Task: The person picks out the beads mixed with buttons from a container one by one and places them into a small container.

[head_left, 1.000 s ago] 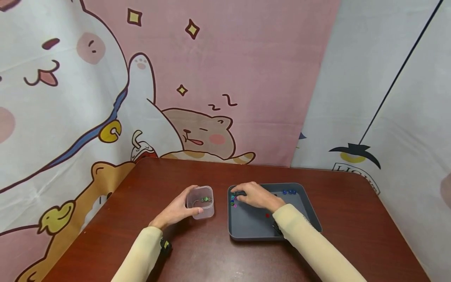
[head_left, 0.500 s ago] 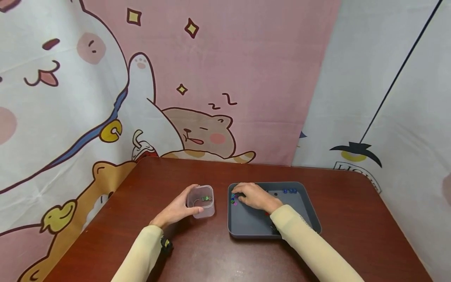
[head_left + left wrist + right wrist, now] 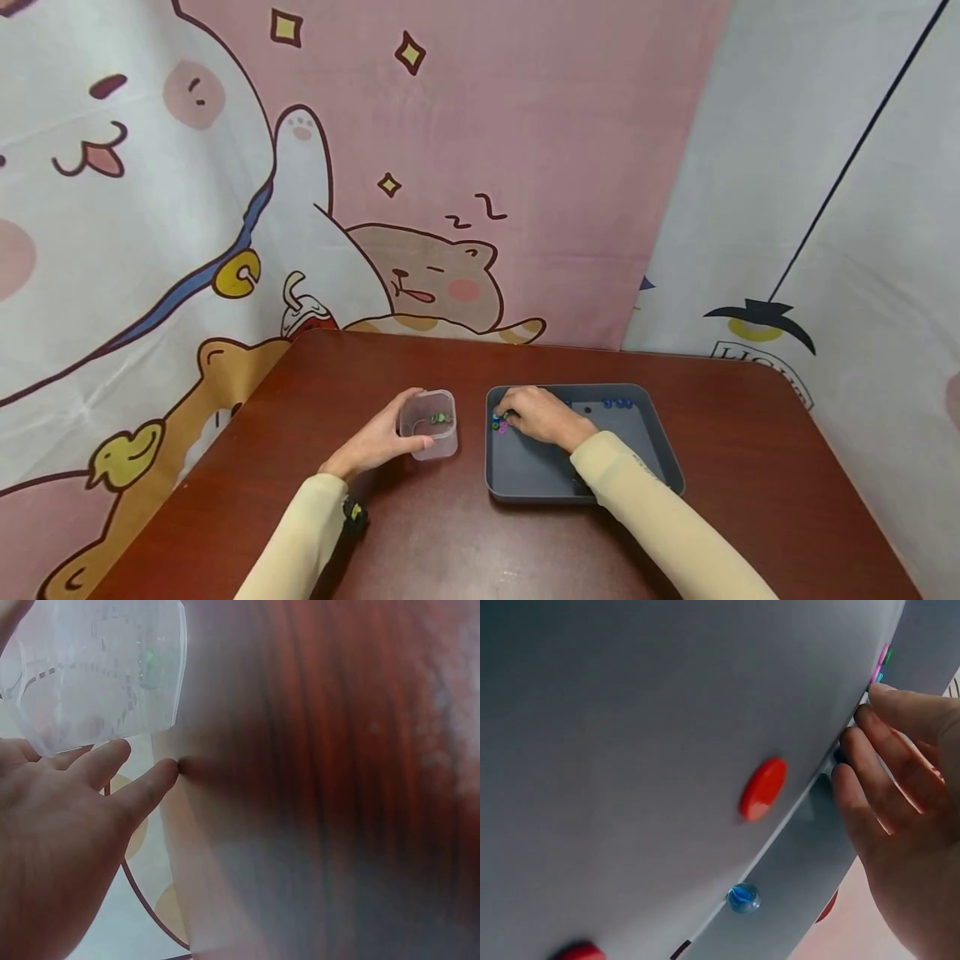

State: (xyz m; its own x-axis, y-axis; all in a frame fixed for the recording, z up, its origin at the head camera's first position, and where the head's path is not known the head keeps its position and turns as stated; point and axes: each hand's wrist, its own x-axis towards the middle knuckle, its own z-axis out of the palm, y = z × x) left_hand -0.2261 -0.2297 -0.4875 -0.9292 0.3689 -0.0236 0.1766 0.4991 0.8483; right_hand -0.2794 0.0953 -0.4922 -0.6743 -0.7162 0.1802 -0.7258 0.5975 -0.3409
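The sleeve (image 3: 633, 492) has slid across, hiding from above the red disc (image 3: 763, 789) seen a second ago; the small coloured pieces (image 3: 501, 425) beside the right hand (image 3: 543, 417) sit closer together. Its fingers bend downward; I can't tell if they pinch anything. Nearer the wrist spreads open tray (image 3: 525, 475). The left hand (image 3: 378, 437) clasps the clear container (image 3: 447, 446), thumb nearest, worktop (image 3: 450, 533) below.
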